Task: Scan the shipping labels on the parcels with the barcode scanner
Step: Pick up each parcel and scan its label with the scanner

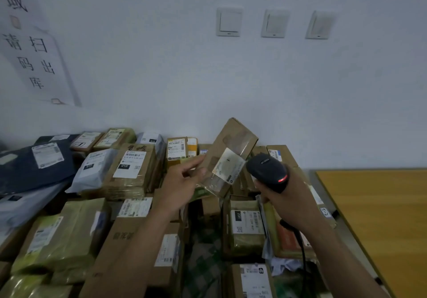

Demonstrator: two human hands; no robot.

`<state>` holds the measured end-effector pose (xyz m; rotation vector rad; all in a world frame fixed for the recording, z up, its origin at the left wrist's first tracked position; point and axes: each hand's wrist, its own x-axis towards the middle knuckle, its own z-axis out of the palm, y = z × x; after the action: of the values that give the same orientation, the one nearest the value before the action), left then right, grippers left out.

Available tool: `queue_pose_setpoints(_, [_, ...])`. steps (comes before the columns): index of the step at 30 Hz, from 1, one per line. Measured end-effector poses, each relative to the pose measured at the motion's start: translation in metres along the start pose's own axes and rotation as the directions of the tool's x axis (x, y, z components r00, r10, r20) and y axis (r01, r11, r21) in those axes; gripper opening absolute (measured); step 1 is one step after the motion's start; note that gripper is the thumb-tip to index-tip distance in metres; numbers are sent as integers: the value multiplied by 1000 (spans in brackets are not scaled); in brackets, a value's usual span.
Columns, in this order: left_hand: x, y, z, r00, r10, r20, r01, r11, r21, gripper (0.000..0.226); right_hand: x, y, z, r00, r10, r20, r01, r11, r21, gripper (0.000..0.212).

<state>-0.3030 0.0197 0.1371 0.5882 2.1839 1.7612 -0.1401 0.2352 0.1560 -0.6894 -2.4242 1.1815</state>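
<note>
Clamped black barcode scanner (265, 170) in right hand (290, 201), pinched brown cardboard parcel (233, 140) mid-frame in left hand (180, 182); probably needed white label (228, 168) tilted squarer.

Parcels (129, 170) were piled closely on a green checkered surface (203, 263); a wooden table (381, 216) was set at their right.

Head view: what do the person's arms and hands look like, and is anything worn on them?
Both are bare. The left hand and the right hand wear no gloves, and no ring, watch or band shows. The left forearm and the right forearm are uncovered down to the bottom edge of the picture, with no sleeve in view. No markings can be made out in the dim light.
</note>
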Motion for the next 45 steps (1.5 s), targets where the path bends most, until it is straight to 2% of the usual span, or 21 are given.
queue_pose_setpoints(6, [35,0,-19,998,59,35,-65,976,206,42,-13,-18,1,983,-32,183,56,990,-131,43])
queue_pose_setpoints(11, [46,-5,-19,996,71,49,-83,936,343,42,-14,-23,9,978,-49,203,83,983,-162,38])
queue_pose_setpoints(14, [47,-9,-17,995,76,70,-98,913,396,43,-11,-17,14,972,-55,228,99,978,-183,44])
queue_pose_setpoints(18, [48,-15,-17,994,74,76,-100,897,430,43,-7,-11,17,962,-75,262,137,963,-231,37])
queue_pose_setpoints(26, [53,-18,-17,996,46,78,-75,901,428,43,-2,-6,21,953,-60,296,144,951,-273,39])
queue_pose_setpoints(32, [57,-20,-11,997,22,80,-55,901,430,42,0,-2,20,959,-40,280,108,967,-231,42])
queue_pose_setpoints(36, [66,-22,6,997,2,73,-27,939,343,43,4,7,12,963,-4,269,57,980,-191,41])
queue_pose_setpoints(39, [81,-24,33,989,-132,63,124,984,128,49,14,23,-1,974,52,220,-22,990,-139,35])
queue_pose_setpoints(42, [100,-27,72,927,-307,214,341,930,-141,58,26,47,-16,971,149,188,-132,987,-95,39])
queue_pose_setpoints(45, [123,-37,116,913,-329,242,375,909,-182,59,28,67,-27,964,193,183,-189,981,-41,27])
